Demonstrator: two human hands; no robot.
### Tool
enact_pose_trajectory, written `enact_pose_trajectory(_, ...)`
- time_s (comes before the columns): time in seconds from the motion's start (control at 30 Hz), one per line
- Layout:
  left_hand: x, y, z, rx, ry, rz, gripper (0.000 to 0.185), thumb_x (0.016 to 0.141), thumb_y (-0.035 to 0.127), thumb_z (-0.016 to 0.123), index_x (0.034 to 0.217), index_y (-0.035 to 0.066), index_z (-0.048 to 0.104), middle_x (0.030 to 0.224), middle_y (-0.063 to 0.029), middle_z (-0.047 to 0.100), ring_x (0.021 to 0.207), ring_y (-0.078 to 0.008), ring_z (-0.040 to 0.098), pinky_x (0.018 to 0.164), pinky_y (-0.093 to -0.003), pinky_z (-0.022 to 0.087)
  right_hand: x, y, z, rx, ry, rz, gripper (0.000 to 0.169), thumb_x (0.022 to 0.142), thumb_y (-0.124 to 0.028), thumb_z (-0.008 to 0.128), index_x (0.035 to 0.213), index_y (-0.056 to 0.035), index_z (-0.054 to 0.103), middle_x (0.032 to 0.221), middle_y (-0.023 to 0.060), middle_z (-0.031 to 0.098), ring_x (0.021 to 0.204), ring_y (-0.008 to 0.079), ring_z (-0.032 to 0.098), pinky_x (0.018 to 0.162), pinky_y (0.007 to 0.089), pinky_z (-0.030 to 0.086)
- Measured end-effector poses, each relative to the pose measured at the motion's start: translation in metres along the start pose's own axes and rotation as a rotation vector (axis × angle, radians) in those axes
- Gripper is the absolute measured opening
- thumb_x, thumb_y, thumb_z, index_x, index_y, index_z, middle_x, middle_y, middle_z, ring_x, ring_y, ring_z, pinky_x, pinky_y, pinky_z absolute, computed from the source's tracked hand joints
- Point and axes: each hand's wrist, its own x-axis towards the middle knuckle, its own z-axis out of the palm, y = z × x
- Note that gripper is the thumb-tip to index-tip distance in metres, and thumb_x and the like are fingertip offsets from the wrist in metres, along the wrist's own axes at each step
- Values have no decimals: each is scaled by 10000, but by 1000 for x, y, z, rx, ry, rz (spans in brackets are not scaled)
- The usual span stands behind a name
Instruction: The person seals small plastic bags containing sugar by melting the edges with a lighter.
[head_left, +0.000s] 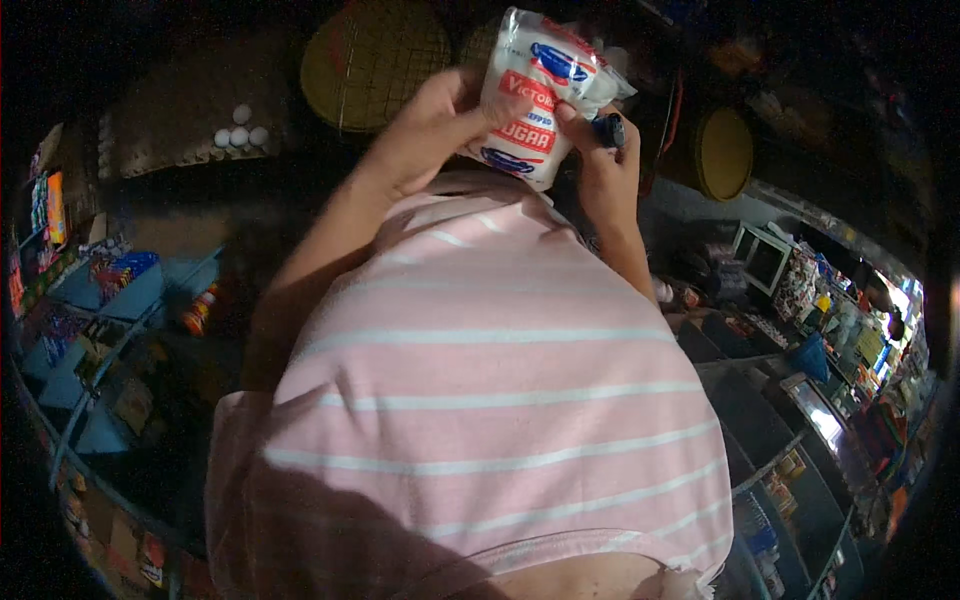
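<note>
A clear plastic bag of white sugar (529, 97), printed in red and blue, is held up in front of my chest at the top of the view. My left hand (442, 124) grips its left side, the thumb lying across the front. On the right side my right hand (600, 142) pinches the bag with its thumb. A small dark, shiny, round object (609, 130) sits by the fingers of that hand; whether it is held or worn, I cannot tell. The bag's back and most of my fingertips are hidden.
White eggs (239, 136) rest on egg trays at upper left. Round yellowish lids or containers (726, 154) stand behind the bag and to the right. Shelves with packaged goods (127, 274) run along the left, and crowded shelves (825, 300) line the right.
</note>
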Motion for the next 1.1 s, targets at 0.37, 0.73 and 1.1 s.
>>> enact_pose_trajectory(0.37, -1, 23, -33, 316, -50, 237, 288, 692, 119, 652, 934, 9, 541, 863, -57, 582, 785, -101, 544, 702, -248, 460, 10, 11, 40, -99, 103, -179, 222, 714, -112, 622, 913, -29, 570, 866, 36, 582, 793, 98, 515, 721, 234, 393)
enact_pose_trajectory(0.73, 2, 16, -47, 239, 6, 234, 272, 684, 35, 634, 940, 24, 541, 867, -47, 585, 796, -105, 543, 715, -253, 457, 7, 11, 56, -162, 214, -241, 184, 710, -126, 635, 853, -23, 580, 819, 20, 578, 767, 89, 513, 700, 228, 394)
enact_pose_trajectory(1.1, 18, 8, -26, 134, -22, 197, 267, 703, 49, 620, 955, 38, 532, 875, -48, 579, 785, -107, 546, 679, -242, 459, 7, 5, 28, -246, 183, -239, 234, 711, -118, 624, 909, -17, 551, 861, 46, 562, 822, 122, 510, 748, 254, 384)
